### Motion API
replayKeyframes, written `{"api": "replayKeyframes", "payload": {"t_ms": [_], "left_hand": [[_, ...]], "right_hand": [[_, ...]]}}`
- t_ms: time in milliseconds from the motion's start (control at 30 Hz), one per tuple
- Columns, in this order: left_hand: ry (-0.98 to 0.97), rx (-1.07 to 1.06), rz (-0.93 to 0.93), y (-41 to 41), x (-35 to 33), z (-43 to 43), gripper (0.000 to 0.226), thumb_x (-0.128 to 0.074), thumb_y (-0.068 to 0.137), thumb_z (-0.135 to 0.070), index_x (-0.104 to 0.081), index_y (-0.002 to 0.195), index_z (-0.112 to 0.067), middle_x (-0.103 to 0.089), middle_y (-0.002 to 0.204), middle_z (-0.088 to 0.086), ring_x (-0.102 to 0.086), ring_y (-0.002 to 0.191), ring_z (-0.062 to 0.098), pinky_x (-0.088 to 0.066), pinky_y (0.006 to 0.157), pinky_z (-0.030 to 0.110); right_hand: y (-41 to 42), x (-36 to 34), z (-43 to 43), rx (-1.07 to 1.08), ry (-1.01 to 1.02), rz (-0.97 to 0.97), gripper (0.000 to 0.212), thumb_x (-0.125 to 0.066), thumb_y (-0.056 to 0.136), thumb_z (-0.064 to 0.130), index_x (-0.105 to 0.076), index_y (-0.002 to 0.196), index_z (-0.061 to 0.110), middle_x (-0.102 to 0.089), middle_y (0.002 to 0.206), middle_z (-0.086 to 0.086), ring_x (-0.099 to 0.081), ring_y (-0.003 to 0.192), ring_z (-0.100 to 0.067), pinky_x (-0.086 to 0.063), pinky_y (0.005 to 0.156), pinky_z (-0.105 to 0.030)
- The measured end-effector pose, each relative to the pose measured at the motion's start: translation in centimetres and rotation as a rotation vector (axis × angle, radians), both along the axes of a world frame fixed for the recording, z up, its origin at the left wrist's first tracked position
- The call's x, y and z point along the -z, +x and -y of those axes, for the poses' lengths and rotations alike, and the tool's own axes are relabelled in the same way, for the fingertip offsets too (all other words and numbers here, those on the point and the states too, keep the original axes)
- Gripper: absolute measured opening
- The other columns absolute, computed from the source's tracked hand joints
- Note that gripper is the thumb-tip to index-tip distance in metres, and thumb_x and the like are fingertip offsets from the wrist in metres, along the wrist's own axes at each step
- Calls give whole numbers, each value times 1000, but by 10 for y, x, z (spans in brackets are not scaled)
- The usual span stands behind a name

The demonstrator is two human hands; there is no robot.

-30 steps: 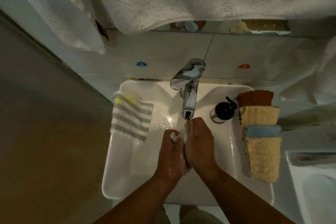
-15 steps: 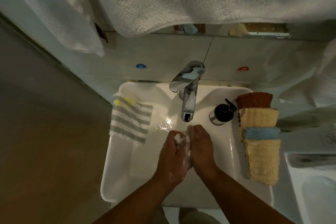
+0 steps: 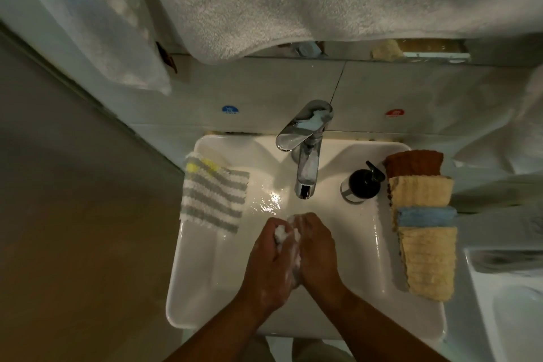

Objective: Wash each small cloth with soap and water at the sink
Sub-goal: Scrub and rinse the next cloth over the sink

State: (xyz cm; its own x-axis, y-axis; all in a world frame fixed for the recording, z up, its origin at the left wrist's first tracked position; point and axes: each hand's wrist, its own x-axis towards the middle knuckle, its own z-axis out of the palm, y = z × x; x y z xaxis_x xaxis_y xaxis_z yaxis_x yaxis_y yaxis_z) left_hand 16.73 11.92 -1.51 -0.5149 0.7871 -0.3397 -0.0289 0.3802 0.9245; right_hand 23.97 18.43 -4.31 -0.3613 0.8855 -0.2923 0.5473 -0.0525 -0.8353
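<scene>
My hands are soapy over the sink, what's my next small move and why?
Probably shift both hands forward under the chrome faucet spout to rinse: the left hand and right hand press a white soapy wad between them, just short of it.

The white sink (image 3: 199,288) carries a striped cloth (image 3: 213,195) draped over its rim left of the tap (image 3: 305,167), a black soap pump (image 3: 363,184) just right of the tap, and overlapping folded cloths (image 3: 423,223) farther right.
</scene>
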Motion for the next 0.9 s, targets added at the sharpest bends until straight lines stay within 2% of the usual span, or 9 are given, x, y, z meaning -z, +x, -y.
{"api": "replayKeyframes", "payload": {"t_ms": [100,167,267,333,400,500,600,733,900], "left_hand": [[-58,-68,-137,-10,15,0,18,-45,106,-28,-51,92,-18,-62,77,-3,-59,66,4,-48,61,19],[-92,-106,-106,-21,20,-2,23,-47,104,-36,-49,88,-18,-60,74,-3,-58,66,12,-51,64,31],[-64,-184,-10,-34,16,-2,29,-53,98,-43,-51,85,-17,-59,73,2,-56,69,24,-50,69,46],[-20,-232,-104,-41,9,-1,12,-54,103,-22,-54,91,-17,-63,81,5,-62,74,25,-52,70,44],[28,-304,-158,-50,-2,-2,9,-57,102,-18,-55,95,-24,-65,88,4,-65,81,24,-55,71,42],[127,-372,-207,-65,-25,-14,19,-60,96,-42,-55,97,-24,-66,90,3,-66,84,21,-55,70,34],[163,-395,-228,-76,-40,-25,23,-55,85,-59,-54,93,-37,-65,90,-5,-65,83,9,-54,69,29],[138,-451,-256,-80,-53,-34,14,-57,90,-48,-51,86,-36,-63,85,-10,-59,74,-5,-47,63,14],[150,-465,-251,-77,-61,-42,15,-60,100,-29,-52,87,-33,-63,87,-8,-61,77,0,-49,62,16]], "right_hand": [[0,-8,24,22,-105,-55,9,-54,103,15,-59,95,15,-62,75,6,-63,68,-7,-51,65,-24],[-1,-26,31,47,-152,-130,10,-56,102,16,-58,92,17,-65,75,5,-62,65,-8,-51,63,-26],[-8,-57,25,-44,-164,-205,11,-62,100,22,-60,88,23,-68,82,12,-65,69,-8,-49,58,-15],[-14,-77,14,-79,-187,-259,10,-64,98,23,-61,90,27,-69,83,11,-68,75,-5,-53,61,-17],[-20,-93,1,-70,-210,-339,8,-65,98,22,-60,96,28,-69,85,11,-71,78,-7,-59,60,-27],[-31,-109,-17,-70,-196,-387,16,-65,97,19,-55,108,26,-66,89,13,-67,75,5,-51,55,-15],[-40,-119,-32,-100,-190,-391,22,-63,98,27,-53,118,27,-64,107,8,-71,85,-5,-53,59,-17],[-50,-126,-45,-21,-264,-451,23,-62,99,26,-59,120,18,-65,103,9,-70,83,3,-57,62,-19],[-55,-119,-48,70,-239,-432,20,-60,99,37,-65,109,19,-70,101,-4,-72,93,-17,-62,78,-40]]}}
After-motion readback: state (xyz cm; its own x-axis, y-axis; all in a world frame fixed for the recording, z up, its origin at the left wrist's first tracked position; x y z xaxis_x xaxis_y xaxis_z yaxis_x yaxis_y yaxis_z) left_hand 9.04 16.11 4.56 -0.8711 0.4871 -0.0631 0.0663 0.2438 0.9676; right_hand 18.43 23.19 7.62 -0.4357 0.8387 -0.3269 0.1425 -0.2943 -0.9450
